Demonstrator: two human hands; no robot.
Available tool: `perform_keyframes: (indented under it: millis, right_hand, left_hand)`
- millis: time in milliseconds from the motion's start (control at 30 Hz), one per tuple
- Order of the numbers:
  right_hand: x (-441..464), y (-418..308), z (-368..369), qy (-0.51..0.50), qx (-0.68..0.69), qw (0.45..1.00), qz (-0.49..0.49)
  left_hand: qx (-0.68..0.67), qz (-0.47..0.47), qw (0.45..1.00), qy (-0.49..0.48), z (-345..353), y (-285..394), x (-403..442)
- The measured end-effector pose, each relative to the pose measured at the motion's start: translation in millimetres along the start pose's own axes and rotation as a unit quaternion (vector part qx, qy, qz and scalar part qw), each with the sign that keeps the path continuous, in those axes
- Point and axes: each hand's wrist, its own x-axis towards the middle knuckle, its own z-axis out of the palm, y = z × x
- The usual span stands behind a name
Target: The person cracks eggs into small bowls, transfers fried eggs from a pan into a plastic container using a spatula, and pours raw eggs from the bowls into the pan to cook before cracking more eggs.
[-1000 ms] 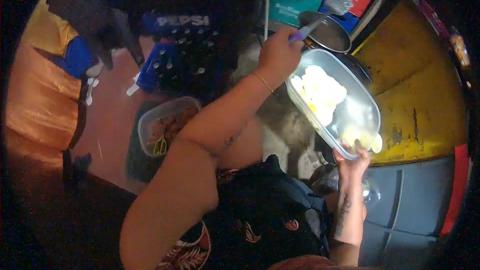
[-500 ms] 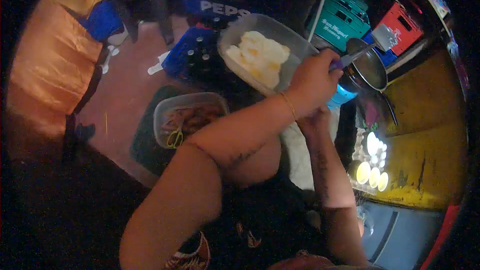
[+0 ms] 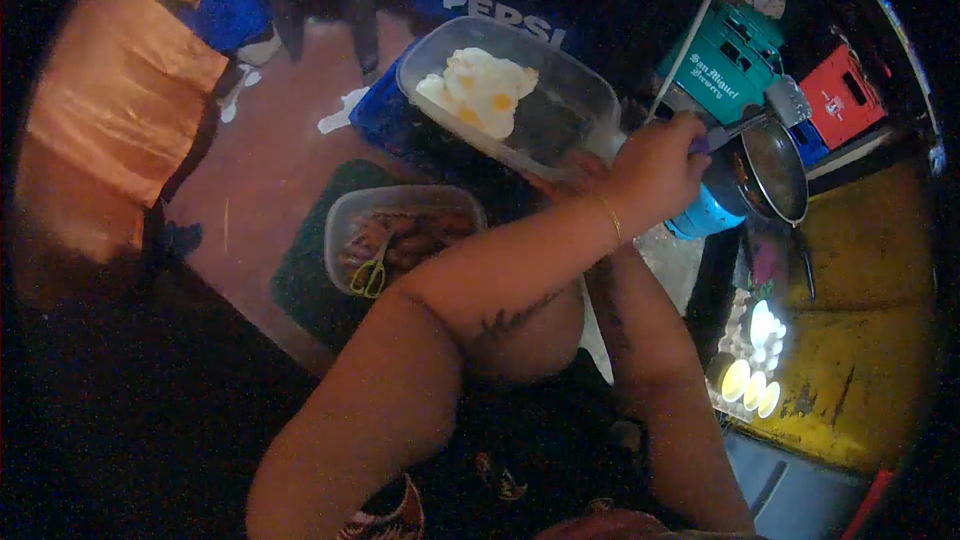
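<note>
My left hand point(image 3: 655, 168), wearing a thin bracelet, is closed on the purple handle of a spatula point(image 3: 698, 145). The spatula's flat metal head reaches right, by the upper edge of a frying pan point(image 3: 778, 175). Below and behind it, my right hand point(image 3: 580, 178) grips the near side of a clear plastic container point(image 3: 580, 105); part of that hand is hidden by my left forearm. Fried eggs point(image 3: 482, 90) lie in the container's left half. Lower down, another plastic container point(image 3: 345, 215) holds brown sausage-like pieces, with yellow-handled scissors point(image 3: 370, 275) resting in it.
A bright blue canister point(image 3: 708, 205) stands beside the pan. Behind are a Pepsi crate point(image 3: 440, 10), a green crate point(image 3: 730, 55) and a red crate point(image 3: 845, 90). A tray of eggs point(image 3: 765, 330) sits at right by a yellow panel point(image 3: 850, 340). My knee point(image 3: 530, 345) is under my forearm.
The egg container has shifted left, away from the pan, showing more of its bare right half. My right hand has come up against its side. The spatula stays in my left hand.
</note>
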Motion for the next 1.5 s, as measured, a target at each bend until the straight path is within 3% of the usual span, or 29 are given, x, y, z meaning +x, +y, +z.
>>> perform_keyframes:
  millis: [100, 200, 300, 367, 433, 500, 600, 633, 700, 800, 900, 967, 1000, 1033, 1067, 1133, 1200, 1267, 1333, 1433, 1467, 1500]
  right_hand:
    - [0, 6, 10, 0.102, 0.053, 0.992, 0.057]
    - [-19, 12, 24, 0.015, 0.011, 0.998, 0.056]
    - [-32, 10, 11, -0.012, -0.118, 0.990, -0.070]
    - [-51, 4, 3, 0.014, -0.256, 0.948, -0.189]
    - [-71, -7, -11, 0.064, -0.352, 0.891, -0.279]
    - [-97, -16, -18, 0.114, -0.403, 0.845, -0.332]
    - [-140, -25, -32, 0.166, -0.427, 0.818, -0.348]
    - [-156, -28, -34, 0.179, -0.433, 0.813, -0.346]
    - [-216, -27, -7, 0.201, -0.304, 0.876, -0.316]
    - [-247, -39, -23, 0.311, -0.312, 0.840, -0.316]
    - [-295, -44, -10, 0.228, -0.242, 0.864, -0.377]
    - [-322, -54, -3, 0.219, -0.250, 0.841, -0.427]
    - [-335, -61, -2, 0.215, -0.253, 0.828, -0.451]
    - [-348, -68, 0, 0.211, -0.259, 0.820, -0.466]
    - [-361, -70, 10, 0.242, -0.238, 0.807, -0.484]
    - [-381, -89, -7, 0.182, -0.215, 0.821, -0.496]
    - [-415, -88, -2, 0.209, -0.171, 0.796, -0.541]
    - [-445, -85, -8, 0.275, -0.123, 0.762, -0.572]
    - [-479, -81, -28, 0.271, -0.123, 0.749, -0.592]
    - [-538, -72, -57, 0.308, -0.123, 0.765, -0.553]
    - [-553, -70, -68, 0.324, -0.114, 0.764, -0.547]
    - [-566, -63, -70, 0.332, -0.116, 0.761, -0.545]
  left_hand:
    - [-0.006, 0.020, 1.000, 0.008, 13, -1, 1]
    - [-0.008, 0.034, 0.999, 0.029, 20, 1, -2]
    - [0.014, -0.047, 0.998, -0.033, 18, 20, -9]
    - [0.041, -0.037, 0.998, -0.008, 31, 16, -5]
    - [0.029, -0.029, 0.998, -0.048, 45, -1, 5]
    - [0.092, 0.055, 0.994, -0.029, 46, 11, 2]
    - [-0.137, -0.166, 0.968, -0.129, 64, 3, 9]
    - [-0.259, -0.222, 0.923, -0.181, 69, -7, 12]
    - [-0.474, -0.337, 0.766, -0.274, 80, -28, 14]
    - [-0.427, -0.382, 0.787, -0.229, 95, -5, 9]
    - [-0.145, -0.168, 0.962, -0.160, 113, 22, -18]
    - [-0.013, 0.055, 0.993, -0.104, 133, 26, -37]
    - [0.053, 0.166, 0.982, -0.072, 138, 48, -51]
    - [0.050, 0.094, 0.986, -0.128, 141, 69, -72]
    - [0.000, 0.084, 0.984, -0.160, 145, 92, -91]
    - [-0.096, 0.059, 0.969, -0.218, 155, 122, -125]
    - [-0.096, 0.205, 0.952, -0.205, 175, 125, -157]
    - [-0.079, 0.187, 0.948, -0.244, 199, 124, -183]
    - [-0.204, 0.001, 0.908, -0.367, 226, 117, -200]
    - [-0.295, -0.175, 0.841, -0.419, 251, 118, -199]
    - [-0.268, -0.147, 0.848, -0.433, 262, 110, -198]
    - [-0.157, -0.013, 0.892, -0.423, 280, 89, -198]
